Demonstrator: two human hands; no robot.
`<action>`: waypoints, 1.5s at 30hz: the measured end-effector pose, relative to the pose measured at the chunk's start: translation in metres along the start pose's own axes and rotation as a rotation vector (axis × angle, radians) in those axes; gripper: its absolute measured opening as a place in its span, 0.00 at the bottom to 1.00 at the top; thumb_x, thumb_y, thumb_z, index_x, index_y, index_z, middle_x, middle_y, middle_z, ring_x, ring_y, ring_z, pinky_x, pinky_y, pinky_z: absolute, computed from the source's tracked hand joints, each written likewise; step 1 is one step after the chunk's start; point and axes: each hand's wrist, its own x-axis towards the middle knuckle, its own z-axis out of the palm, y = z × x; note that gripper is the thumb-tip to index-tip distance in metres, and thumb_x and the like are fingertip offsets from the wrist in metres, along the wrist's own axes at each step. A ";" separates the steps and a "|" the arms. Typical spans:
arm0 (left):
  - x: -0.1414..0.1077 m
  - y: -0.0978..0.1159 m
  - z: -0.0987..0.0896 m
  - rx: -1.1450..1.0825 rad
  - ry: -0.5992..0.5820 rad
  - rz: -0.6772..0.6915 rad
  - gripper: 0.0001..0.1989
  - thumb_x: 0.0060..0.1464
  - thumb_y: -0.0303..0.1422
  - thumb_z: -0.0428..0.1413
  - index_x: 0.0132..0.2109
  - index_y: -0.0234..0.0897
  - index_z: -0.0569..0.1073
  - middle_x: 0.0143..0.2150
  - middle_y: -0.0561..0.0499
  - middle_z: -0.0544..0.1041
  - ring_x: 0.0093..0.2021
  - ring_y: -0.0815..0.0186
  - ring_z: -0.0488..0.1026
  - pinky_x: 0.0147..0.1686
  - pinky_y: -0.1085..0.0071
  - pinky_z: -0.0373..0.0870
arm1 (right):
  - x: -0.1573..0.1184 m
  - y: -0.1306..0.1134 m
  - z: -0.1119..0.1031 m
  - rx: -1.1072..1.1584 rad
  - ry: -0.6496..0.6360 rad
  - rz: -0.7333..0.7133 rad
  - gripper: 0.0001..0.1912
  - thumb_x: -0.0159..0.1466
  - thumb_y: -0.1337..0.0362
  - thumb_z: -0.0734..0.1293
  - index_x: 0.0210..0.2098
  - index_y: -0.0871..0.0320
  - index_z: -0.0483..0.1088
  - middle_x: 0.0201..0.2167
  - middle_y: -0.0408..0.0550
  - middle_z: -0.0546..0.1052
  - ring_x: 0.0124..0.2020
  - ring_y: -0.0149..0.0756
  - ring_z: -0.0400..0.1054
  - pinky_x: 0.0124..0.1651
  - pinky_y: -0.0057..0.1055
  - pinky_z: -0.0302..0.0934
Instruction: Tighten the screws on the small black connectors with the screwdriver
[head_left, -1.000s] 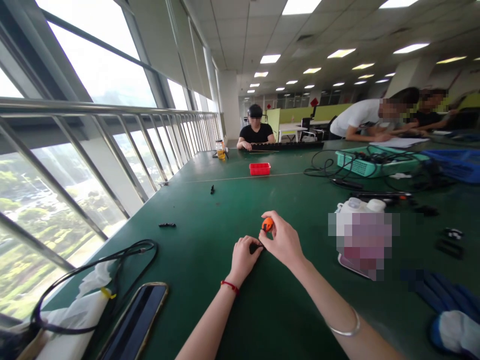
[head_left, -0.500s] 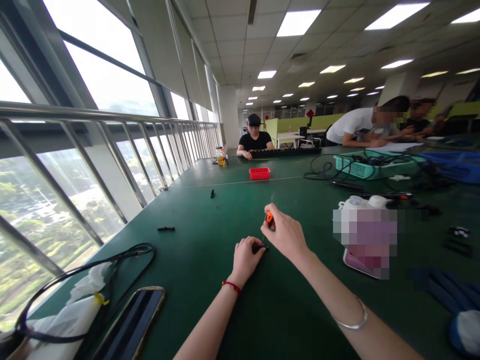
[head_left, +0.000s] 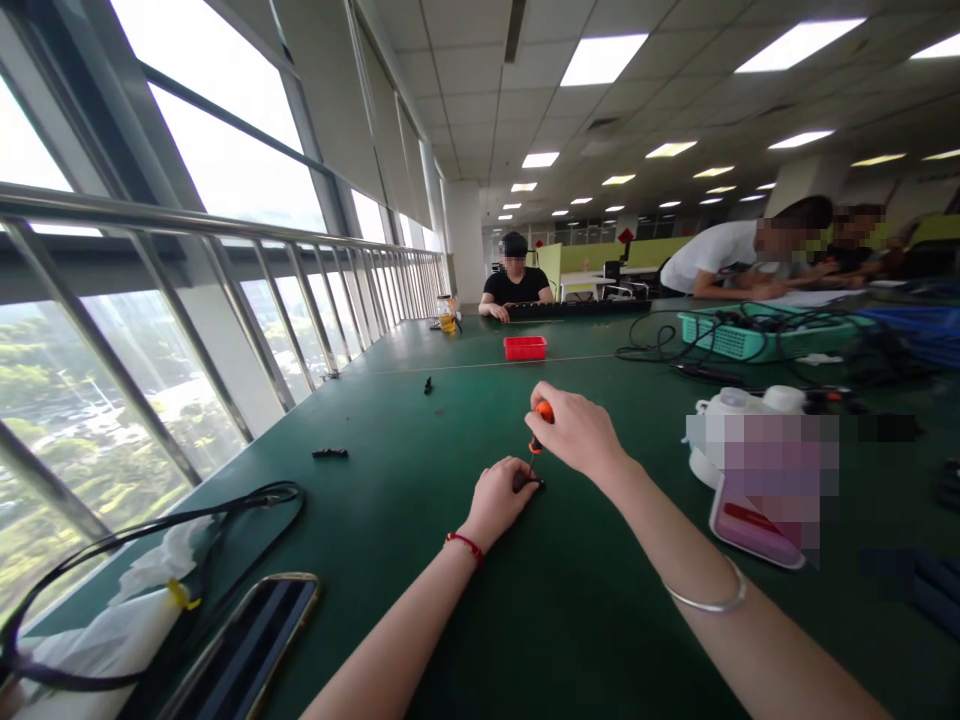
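My right hand (head_left: 577, 425) grips the orange-and-black handle of a screwdriver (head_left: 535, 446), held upright with its thin shaft pointing down. The shaft's tip meets a small black part (head_left: 531, 483) on the green table, though the exact contact is too small to make out. My left hand (head_left: 501, 497) pinches that black part and holds it against the tabletop; the fingers cover most of it. Farther left lie a short black strip-like piece (head_left: 330, 453) and a smaller black piece (head_left: 428, 385).
A red tray (head_left: 525, 348) stands ahead. To the left are a phone (head_left: 244, 645) and a black cable (head_left: 289, 490). A white jug (head_left: 709, 465) and a pink-rimmed case (head_left: 757, 530) sit at right, with a green basket (head_left: 739, 340) of cables behind. Co-workers sit or lean at the table.
My right hand has risen slightly and turned, so more of the screwdriver shows. The left hand still holds the black part. The whole view has shifted a little.
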 end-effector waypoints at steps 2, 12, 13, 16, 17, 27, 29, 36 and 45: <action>0.009 -0.004 0.001 0.021 -0.006 0.027 0.03 0.49 0.31 0.55 0.34 0.37 0.71 0.33 0.52 0.73 0.33 0.66 0.69 0.34 0.70 0.64 | 0.006 0.002 0.003 -0.033 -0.040 -0.013 0.14 0.62 0.56 0.55 0.25 0.55 0.64 0.21 0.43 0.72 0.20 0.31 0.63 0.23 0.26 0.48; 0.058 -0.028 0.006 0.091 -0.014 0.115 0.04 0.50 0.32 0.54 0.34 0.37 0.70 0.35 0.52 0.73 0.31 0.67 0.69 0.34 0.71 0.65 | 0.058 0.020 0.027 -0.071 0.060 0.045 0.10 0.59 0.58 0.58 0.37 0.54 0.65 0.27 0.44 0.74 0.26 0.34 0.65 0.25 0.26 0.47; 0.062 -0.030 0.007 0.098 -0.006 0.124 0.03 0.51 0.32 0.54 0.34 0.37 0.70 0.35 0.52 0.73 0.32 0.67 0.70 0.35 0.71 0.65 | 0.064 0.021 0.030 -0.077 0.046 0.043 0.09 0.58 0.58 0.58 0.34 0.54 0.66 0.27 0.44 0.74 0.26 0.34 0.65 0.25 0.26 0.47; 0.072 -0.034 0.006 0.127 -0.023 0.167 0.03 0.51 0.32 0.54 0.35 0.37 0.69 0.35 0.52 0.73 0.34 0.66 0.70 0.37 0.70 0.66 | 0.078 0.024 0.039 -0.112 0.066 0.048 0.14 0.59 0.52 0.57 0.27 0.54 0.65 0.24 0.45 0.72 0.27 0.35 0.65 0.26 0.27 0.46; 0.075 -0.034 0.006 0.142 -0.032 0.186 0.04 0.52 0.32 0.54 0.35 0.37 0.70 0.35 0.51 0.73 0.34 0.66 0.70 0.37 0.70 0.66 | 0.082 0.024 0.041 -0.120 0.081 0.045 0.16 0.59 0.51 0.57 0.25 0.55 0.65 0.23 0.45 0.72 0.26 0.35 0.64 0.26 0.27 0.46; 0.078 -0.041 0.010 0.107 -0.015 0.188 0.04 0.51 0.32 0.54 0.34 0.37 0.69 0.35 0.51 0.72 0.34 0.65 0.70 0.34 0.70 0.66 | 0.092 0.029 0.055 -0.034 0.106 0.040 0.12 0.55 0.52 0.60 0.28 0.54 0.62 0.22 0.42 0.70 0.23 0.33 0.62 0.25 0.26 0.45; 0.077 -0.041 0.009 0.102 -0.014 0.183 0.03 0.51 0.32 0.54 0.34 0.37 0.69 0.35 0.51 0.72 0.34 0.65 0.70 0.34 0.70 0.66 | 0.092 0.032 0.060 -0.047 0.161 0.052 0.17 0.56 0.47 0.58 0.24 0.55 0.61 0.20 0.43 0.69 0.24 0.34 0.62 0.25 0.27 0.45; 0.077 -0.041 0.005 0.059 -0.043 0.158 0.04 0.50 0.31 0.54 0.34 0.37 0.69 0.35 0.52 0.73 0.32 0.66 0.70 0.33 0.71 0.66 | 0.096 0.042 0.062 0.065 0.168 0.052 0.11 0.53 0.59 0.61 0.36 0.53 0.61 0.23 0.41 0.70 0.23 0.33 0.61 0.25 0.26 0.45; 0.081 -0.046 0.004 -0.049 -0.081 0.152 0.04 0.49 0.32 0.54 0.34 0.36 0.70 0.35 0.51 0.73 0.31 0.67 0.69 0.32 0.72 0.66 | 0.091 0.035 0.055 0.013 0.162 -0.081 0.10 0.56 0.56 0.59 0.25 0.54 0.63 0.20 0.41 0.68 0.22 0.31 0.60 0.25 0.26 0.44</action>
